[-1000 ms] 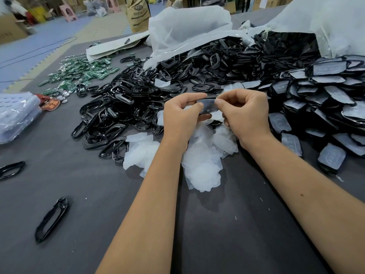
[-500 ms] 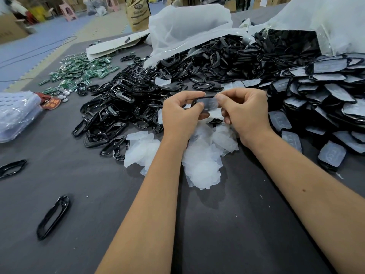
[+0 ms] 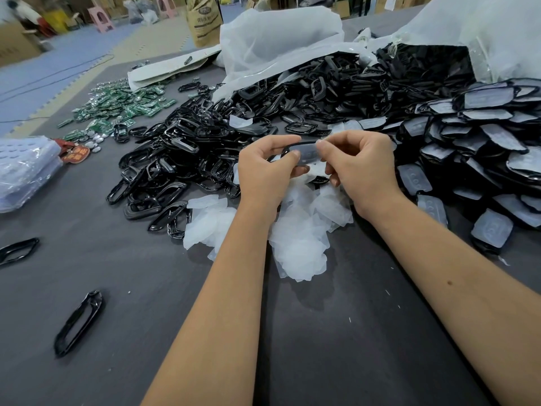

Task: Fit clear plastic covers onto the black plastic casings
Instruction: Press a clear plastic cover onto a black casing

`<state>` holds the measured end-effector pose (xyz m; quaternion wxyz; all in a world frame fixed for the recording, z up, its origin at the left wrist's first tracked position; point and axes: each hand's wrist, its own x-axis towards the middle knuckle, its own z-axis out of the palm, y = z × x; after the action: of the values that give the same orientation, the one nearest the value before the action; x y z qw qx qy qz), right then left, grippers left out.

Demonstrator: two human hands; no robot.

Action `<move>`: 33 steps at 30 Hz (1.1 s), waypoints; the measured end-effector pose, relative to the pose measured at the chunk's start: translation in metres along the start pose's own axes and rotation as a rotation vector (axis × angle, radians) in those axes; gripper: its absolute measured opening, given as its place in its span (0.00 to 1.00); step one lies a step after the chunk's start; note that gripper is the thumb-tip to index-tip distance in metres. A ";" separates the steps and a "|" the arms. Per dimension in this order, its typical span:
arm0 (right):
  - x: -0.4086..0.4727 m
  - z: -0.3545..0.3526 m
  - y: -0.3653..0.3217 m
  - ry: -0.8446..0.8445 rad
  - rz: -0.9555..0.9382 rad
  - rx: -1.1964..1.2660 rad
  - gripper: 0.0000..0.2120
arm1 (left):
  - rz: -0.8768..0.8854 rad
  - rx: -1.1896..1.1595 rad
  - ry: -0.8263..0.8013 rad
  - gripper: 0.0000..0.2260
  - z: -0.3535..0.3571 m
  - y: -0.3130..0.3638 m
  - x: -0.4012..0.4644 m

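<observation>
Landmark: the held black casing point(image 3: 288, 149), raised above the dark table point(image 3: 336, 347) at centre. Far left of it lies a stack of clear bagged trays point(image 3: 23, 171). Left and toward the viewer lie two single black frames point(image 3: 77, 323). Up and left of it is a spread of green circuit boards point(image 3: 123, 105). Immediately left and behind it sits the heap of empty black casings point(image 3: 187, 159). The left hand point(image 3: 263, 171) grips the casing's left end, thumb on top, fingers curled beneath. A clear cover point(image 3: 307, 155) lies on the casing. The right hand point(image 3: 363, 168) pinches the cover's right end between thumb and forefinger. Directly below the casing is a pile of loose clear covers point(image 3: 298, 244). Right of it lies the pile of covered casings point(image 3: 483, 148).
</observation>
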<state>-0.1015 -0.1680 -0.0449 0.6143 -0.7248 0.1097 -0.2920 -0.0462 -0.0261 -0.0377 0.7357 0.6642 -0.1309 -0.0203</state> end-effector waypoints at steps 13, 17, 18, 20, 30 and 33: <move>0.000 0.001 0.001 0.043 -0.010 0.006 0.05 | 0.011 0.008 -0.022 0.10 0.000 0.003 -0.002; -0.001 0.000 0.001 0.029 0.014 0.065 0.05 | 0.009 0.008 -0.018 0.09 0.000 0.002 -0.002; -0.001 0.000 0.001 0.019 0.018 0.078 0.05 | 0.005 0.004 -0.017 0.09 -0.001 0.002 -0.002; -0.001 0.001 0.000 0.006 0.030 0.103 0.05 | -0.008 -0.007 -0.008 0.09 -0.001 0.001 -0.001; 0.002 0.000 -0.001 0.074 0.101 0.152 0.12 | -0.051 -0.066 0.032 0.10 -0.001 0.003 -0.001; 0.002 0.000 -0.002 0.041 0.094 0.131 0.09 | -0.049 -0.078 0.027 0.09 -0.001 0.004 -0.001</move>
<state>-0.1005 -0.1686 -0.0427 0.6710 -0.6711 0.1367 -0.2842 -0.0473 -0.0241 -0.0344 0.7619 0.6384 -0.1038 -0.0345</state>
